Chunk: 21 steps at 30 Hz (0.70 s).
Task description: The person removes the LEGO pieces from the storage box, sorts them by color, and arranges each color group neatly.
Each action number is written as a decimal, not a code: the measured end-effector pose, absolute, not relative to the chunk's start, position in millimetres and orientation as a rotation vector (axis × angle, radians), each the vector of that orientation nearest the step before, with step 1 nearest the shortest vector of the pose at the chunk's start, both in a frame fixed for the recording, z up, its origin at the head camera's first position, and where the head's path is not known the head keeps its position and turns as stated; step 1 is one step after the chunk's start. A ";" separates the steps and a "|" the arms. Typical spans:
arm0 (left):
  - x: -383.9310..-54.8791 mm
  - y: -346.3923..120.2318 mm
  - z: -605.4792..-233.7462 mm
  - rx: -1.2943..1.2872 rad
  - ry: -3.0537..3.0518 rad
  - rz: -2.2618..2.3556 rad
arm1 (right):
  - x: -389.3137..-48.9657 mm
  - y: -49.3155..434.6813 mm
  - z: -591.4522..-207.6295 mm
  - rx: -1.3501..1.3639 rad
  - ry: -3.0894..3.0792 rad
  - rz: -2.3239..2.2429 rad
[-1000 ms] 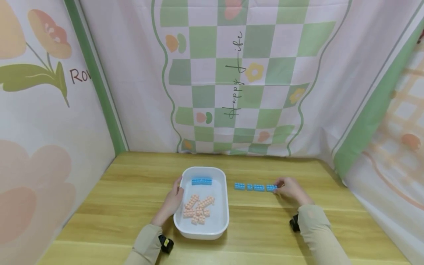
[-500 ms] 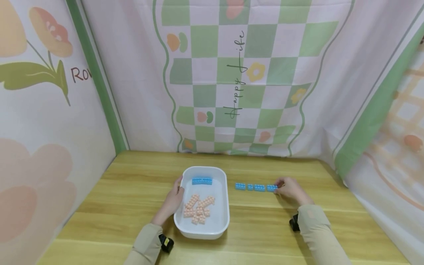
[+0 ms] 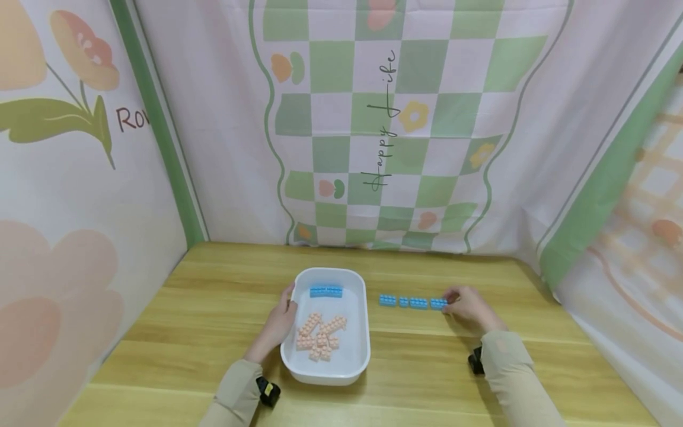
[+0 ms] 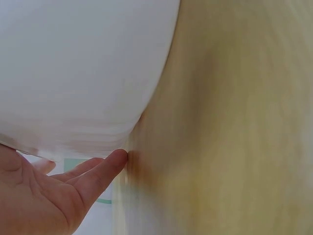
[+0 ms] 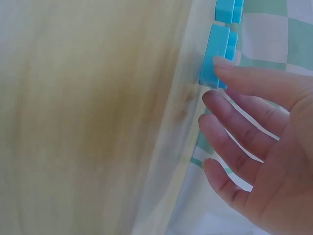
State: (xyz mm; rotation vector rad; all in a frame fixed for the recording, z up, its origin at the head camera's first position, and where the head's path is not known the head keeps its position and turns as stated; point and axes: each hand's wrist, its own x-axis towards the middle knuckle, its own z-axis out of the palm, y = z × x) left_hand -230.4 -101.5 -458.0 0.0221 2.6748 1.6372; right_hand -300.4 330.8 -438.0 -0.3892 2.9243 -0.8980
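My left hand (image 3: 280, 320) gripped the side of a white rectangular plastic tub (image 3: 349, 353), peach studded bricks (image 3: 321, 341) and a blue studded strip (image 3: 326, 291) inside, just right of that hand, as my right hand (image 3: 471, 307) pinched a blue studded plastic brick (image 3: 437, 303), three more blue bricks (image 3: 418, 303) lined up to its left.
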 end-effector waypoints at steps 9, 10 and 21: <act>-229.0 -103.0 -456.2 0.024 2.671 1.652 | -293.5 330.2 -418.5 -0.408 2.958 -0.869; -228.8 -102.9 -456.2 0.023 2.677 1.646 | -293.4 329.6 -416.4 -0.414 2.964 -0.864; -229.4 -102.2 -458.1 0.030 2.661 1.645 | -292.1 313.9 -401.1 -0.406 2.956 -0.930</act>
